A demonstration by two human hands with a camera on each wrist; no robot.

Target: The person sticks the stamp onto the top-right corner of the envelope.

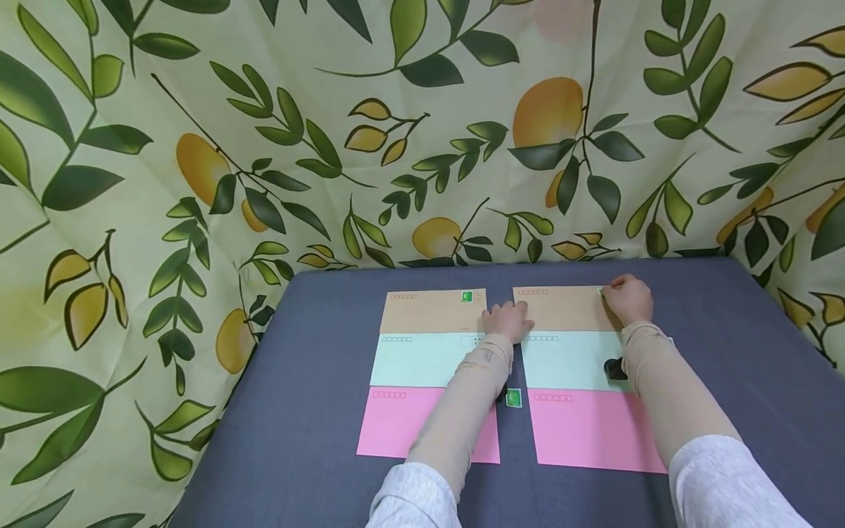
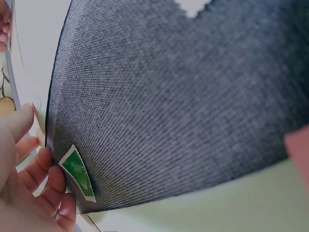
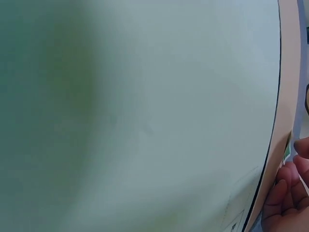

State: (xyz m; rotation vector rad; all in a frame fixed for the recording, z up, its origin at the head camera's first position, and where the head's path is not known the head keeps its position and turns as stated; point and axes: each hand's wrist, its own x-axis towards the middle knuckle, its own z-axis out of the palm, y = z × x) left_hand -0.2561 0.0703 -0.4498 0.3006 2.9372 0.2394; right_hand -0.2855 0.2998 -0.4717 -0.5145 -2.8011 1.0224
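My right hand (image 1: 628, 299) pinches a small green stamp (image 3: 287, 151) at the upper right corner of the right tan envelope (image 1: 561, 308). Most of that stamp is hidden by the fingers. My left hand (image 1: 508, 321) rests across the gap between the right tan envelope and the left tan envelope (image 1: 422, 314), its fingers loosely bent. Close by its fingertips, a green stamp (image 2: 78, 174) lies on the dark cloth in the left wrist view. Another green stamp (image 1: 513, 398) lies in the gap, nearer the person. The left tan envelope bears a stamp (image 1: 466, 296) at its upper right.
Below the tan envelopes lie a left mint envelope (image 1: 409, 363), a right mint envelope (image 1: 568, 363), a left pink envelope (image 1: 396, 425) and a right pink envelope (image 1: 587, 433). They form two columns on a dark blue cloth (image 1: 297, 411). A leaf-patterned curtain (image 1: 370, 183) hangs behind.
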